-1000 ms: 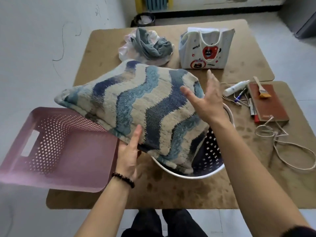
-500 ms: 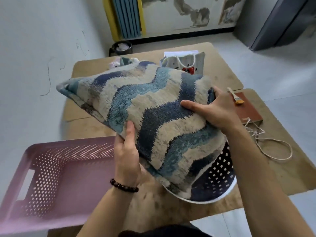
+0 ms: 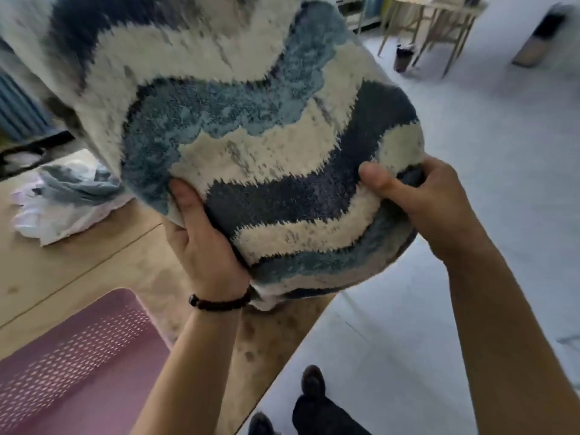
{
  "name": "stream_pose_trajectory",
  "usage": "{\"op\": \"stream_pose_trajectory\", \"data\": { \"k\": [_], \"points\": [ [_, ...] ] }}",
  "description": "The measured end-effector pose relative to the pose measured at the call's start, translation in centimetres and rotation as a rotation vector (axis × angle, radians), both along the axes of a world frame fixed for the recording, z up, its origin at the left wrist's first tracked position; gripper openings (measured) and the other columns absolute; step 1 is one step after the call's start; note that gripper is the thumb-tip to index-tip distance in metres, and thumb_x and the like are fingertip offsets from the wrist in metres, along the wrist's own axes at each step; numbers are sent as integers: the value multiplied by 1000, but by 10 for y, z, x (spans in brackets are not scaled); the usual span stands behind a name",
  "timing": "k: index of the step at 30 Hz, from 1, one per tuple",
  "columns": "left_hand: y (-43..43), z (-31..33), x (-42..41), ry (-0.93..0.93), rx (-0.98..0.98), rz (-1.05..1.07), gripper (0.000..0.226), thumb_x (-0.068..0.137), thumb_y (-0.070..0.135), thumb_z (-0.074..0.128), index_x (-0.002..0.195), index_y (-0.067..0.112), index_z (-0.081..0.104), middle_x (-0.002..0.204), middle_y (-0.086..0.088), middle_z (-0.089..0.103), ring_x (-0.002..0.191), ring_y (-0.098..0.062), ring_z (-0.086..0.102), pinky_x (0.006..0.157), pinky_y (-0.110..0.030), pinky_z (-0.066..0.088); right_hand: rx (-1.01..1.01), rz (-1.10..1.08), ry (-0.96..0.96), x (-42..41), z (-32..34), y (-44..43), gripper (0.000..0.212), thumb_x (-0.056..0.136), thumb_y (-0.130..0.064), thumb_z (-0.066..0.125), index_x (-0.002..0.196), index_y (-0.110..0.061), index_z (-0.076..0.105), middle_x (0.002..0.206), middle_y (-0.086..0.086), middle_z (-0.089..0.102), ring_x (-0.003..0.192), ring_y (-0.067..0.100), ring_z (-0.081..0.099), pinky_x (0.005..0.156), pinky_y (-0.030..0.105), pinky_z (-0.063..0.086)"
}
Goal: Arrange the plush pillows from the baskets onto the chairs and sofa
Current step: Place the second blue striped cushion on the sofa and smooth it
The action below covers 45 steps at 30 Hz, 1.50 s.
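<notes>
**Plush pillow (image 3: 251, 120) held up in both hands over the table (image 3: 78, 262) edge**

At the far left, a blue ribbed radiator (image 3: 15, 111) stands against the wall. Below it, the brown table top runs across the lower left. It is worn and stained, with a seam crossing it. A crumpled heap of white and grey-blue cloth (image 3: 62, 199) lies on it. Nearer, at the bottom left corner, sits a pink perforated basket (image 3: 78, 365).

The pillow, with wavy bands of dark blue, teal and cream, is in the air, close to the camera, filling the upper middle of the view. The left hand (image 3: 204, 246), a dark bead bracelet (image 3: 219, 302) at its wrist, cups the pillow's lower left edge, thumb pressed into the pile. The right hand (image 3: 433, 208) clamps the right edge, thumb on the front and fingers curled behind.

To the right the pale floor (image 3: 502, 183) opens out. The person's dark shoes (image 3: 314, 403) show at the bottom. At the top right stand light wooden furniture legs (image 3: 433, 29) with a small dark bin (image 3: 403, 58) beside them, and further right, blurred, someone's lower leg (image 3: 543, 36).
</notes>
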<state>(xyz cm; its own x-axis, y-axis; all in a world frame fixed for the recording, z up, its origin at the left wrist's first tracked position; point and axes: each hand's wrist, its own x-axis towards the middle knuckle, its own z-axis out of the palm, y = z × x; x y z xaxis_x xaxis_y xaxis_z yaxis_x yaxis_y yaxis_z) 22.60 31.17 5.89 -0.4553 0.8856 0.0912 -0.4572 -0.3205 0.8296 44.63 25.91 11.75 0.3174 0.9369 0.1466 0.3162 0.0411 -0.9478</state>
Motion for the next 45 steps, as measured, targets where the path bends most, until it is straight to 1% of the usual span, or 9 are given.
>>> {"op": "stream_pose_trajectory", "data": {
  "k": [5, 9, 14, 21, 27, 33, 37, 40, 45],
  "points": [
    [-52, 19, 84, 75, 23, -272, 45, 101, 49, 52, 134, 20, 60, 126, 7, 71, 117, -14, 67, 102, -41, 54, -54, -189, 59, 74, -10, -120, 56, 51, -58, 84, 95, -24, 78, 95, -6, 81, 93, 12, 77, 82, 33, 60],
    [-111, 27, 167, 210, 103, -518, 22, 108, 39, 43, 119, 31, 61, 111, 22, 72, 110, -2, 67, 97, -30, 55, 144, -495, 76, 127, -36, -217, 97, 43, -65, 94, 118, -8, 68, 108, 2, 78, 102, 16, 74, 84, 32, 61],
    [-210, 4, 300, 293, 111, -835, 32, 95, 60, 54, 110, 37, 70, 108, 20, 75, 112, -10, 68, 103, -48, 53, 263, -706, 137, 197, -74, -367, 52, 59, -20, 99, 103, -24, 71, 97, -13, 79, 95, 5, 75, 76, 18, 59],
    [-392, -24, 480, 360, 235, -1269, 38, 93, 59, 50, 113, 32, 69, 119, 5, 73, 119, -23, 65, 103, -51, 51, 296, -1128, 80, 307, -113, -576, 66, 55, -33, 93, 112, -9, 71, 109, -4, 79, 106, 14, 73, 88, 26, 58],
    [-480, -30, 610, 398, 250, -1439, 25, 95, 56, 51, 85, 36, 64, 94, 5, 62, 94, -19, 57, 86, -47, 47, 196, -1325, 30, 403, -125, -676, 80, 59, -46, 95, 122, -5, 67, 118, 3, 75, 114, 23, 70, 98, 49, 57],
    [-557, -67, 758, 386, 320, -1522, 39, 99, 50, 47, 130, 31, 59, 123, 11, 68, 119, -12, 62, 104, -39, 49, 149, -1546, 5, 507, -166, -745, 90, 55, -55, 94, 124, -6, 63, 117, 1, 74, 112, 17, 70, 93, 45, 59],
    [-619, -75, 873, 404, 396, -1668, 27, 107, 37, 45, 130, 39, 59, 128, 6, 67, 125, -21, 60, 108, -49, 48, 116, -1701, 2, 581, -167, -800, 89, 53, -51, 93, 128, -13, 62, 117, -5, 74, 111, 10, 69, 90, 30, 59],
    [-686, -70, 955, 416, 450, -1768, 27, 109, 30, 43, 129, 36, 61, 122, 10, 69, 120, -14, 62, 102, -36, 50, 113, -1826, -6, 628, -155, -856, 93, 48, -53, 91, 130, -21, 62, 117, -16, 72, 107, -3, 67, 83, 14, 57],
    [-836, -70, 1058, 407, 594, -2042, 44, 106, 37, 44, 135, 5, 54, 116, -3, 63, 107, -13, 59, 96, -36, 48, 118, -2074, 43, 667, -151, -973, 98, 48, -62, 92, 131, -20, 61, 120, -8, 73, 112, 9, 69, 90, 36, 61]
  ]
}}
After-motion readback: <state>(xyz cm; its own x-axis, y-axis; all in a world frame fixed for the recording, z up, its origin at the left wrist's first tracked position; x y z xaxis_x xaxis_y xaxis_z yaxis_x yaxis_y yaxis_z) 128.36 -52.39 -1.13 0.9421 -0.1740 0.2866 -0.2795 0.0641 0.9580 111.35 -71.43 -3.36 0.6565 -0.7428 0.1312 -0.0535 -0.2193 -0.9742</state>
